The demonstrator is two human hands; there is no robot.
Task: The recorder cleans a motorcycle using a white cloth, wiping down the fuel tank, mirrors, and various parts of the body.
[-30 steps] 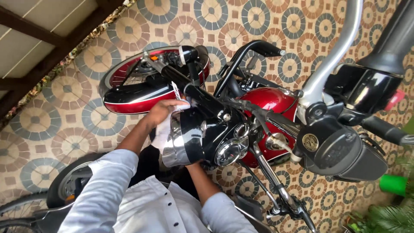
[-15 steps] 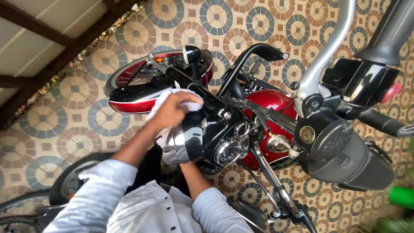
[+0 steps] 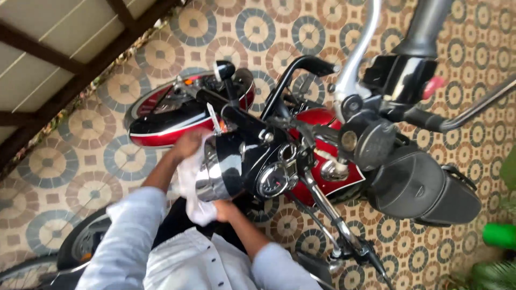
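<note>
Hands work at the chrome-rimmed headlamp [image 3: 220, 172] of a red and black motorcycle [image 3: 322, 129], left of the frame's middle. Left hand [image 3: 189, 144], at the lamp's upper edge, presses a white cloth [image 3: 191, 182] against the lamp's face, fingers curled over the fabric. Right hand [image 3: 226, 210], just under the lamp at lower centre, pinches the cloth's hanging end. Round gauge [image 3: 270, 180] sits right of the lamp. Red front mudguard [image 3: 161, 126] lies toward upper left over patterned circle tiles [image 3: 80, 123]. Black saddlebag [image 3: 424, 188] shows at right.
</note>
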